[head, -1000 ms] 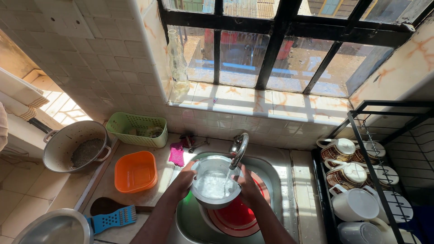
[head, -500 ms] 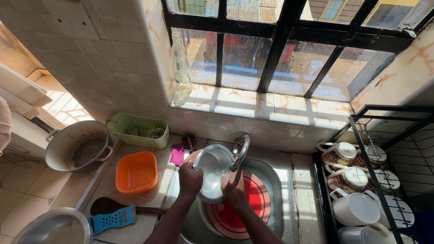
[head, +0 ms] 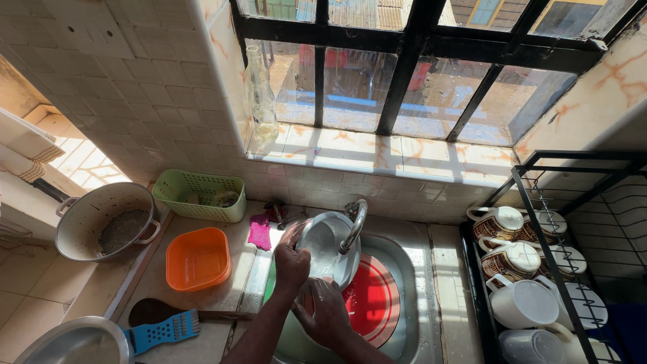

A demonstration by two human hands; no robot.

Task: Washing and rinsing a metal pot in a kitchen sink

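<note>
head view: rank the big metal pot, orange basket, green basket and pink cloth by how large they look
1. big metal pot
2. green basket and orange basket: look alike in size, and the orange one lies nearer the camera, so unranked
3. pink cloth, clearly smallest

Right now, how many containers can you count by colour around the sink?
Green basket: 1
Orange tub: 1
Red basin in the sink: 1
White bowl, held by the left hand and right hand under the tap: 1
Grey pot: 1
Total: 5
</note>
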